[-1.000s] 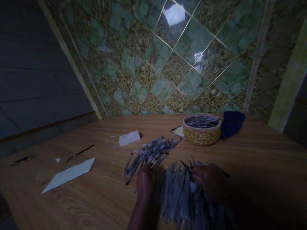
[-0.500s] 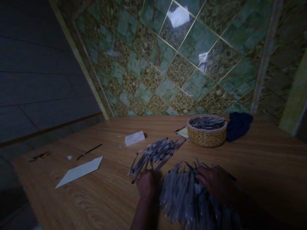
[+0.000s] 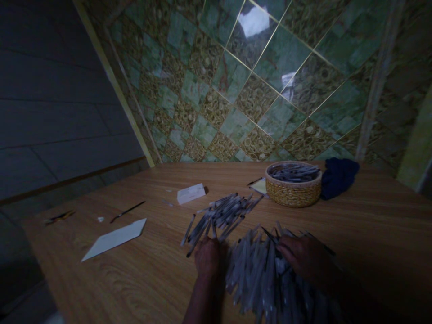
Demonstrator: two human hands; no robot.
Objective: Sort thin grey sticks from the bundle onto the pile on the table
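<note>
My left hand [image 3: 207, 255] is closed at the near edge of a loose pile of slim, pen-like sticks [image 3: 224, 211] with dark ends. One pale stick [image 3: 213, 230] rises from its fingers, which are partly hidden. My right hand [image 3: 300, 253] rests over the right side of a larger heap of clear plastic sleeves [image 3: 249, 265]. Its thumb and fingers pinch together around a thin dark pen [image 3: 269, 234] whose pointed end sticks out to the left. Dim light hides the finer detail of both grips.
A woven basket [image 3: 293, 194] full of similar sticks stands at the back right, beside a dark blue cloth [image 3: 339, 177]. A small white box [image 3: 191, 194], a pale flat card [image 3: 116, 238], a thin dark rod [image 3: 128, 211] and a dark-and-yellow tool [image 3: 59, 218] lie leftward on the wooden table [image 3: 141, 283].
The whole view has shifted slightly, so things appear a little farther right. Both hands keep almost the same places and grips over the piles.
</note>
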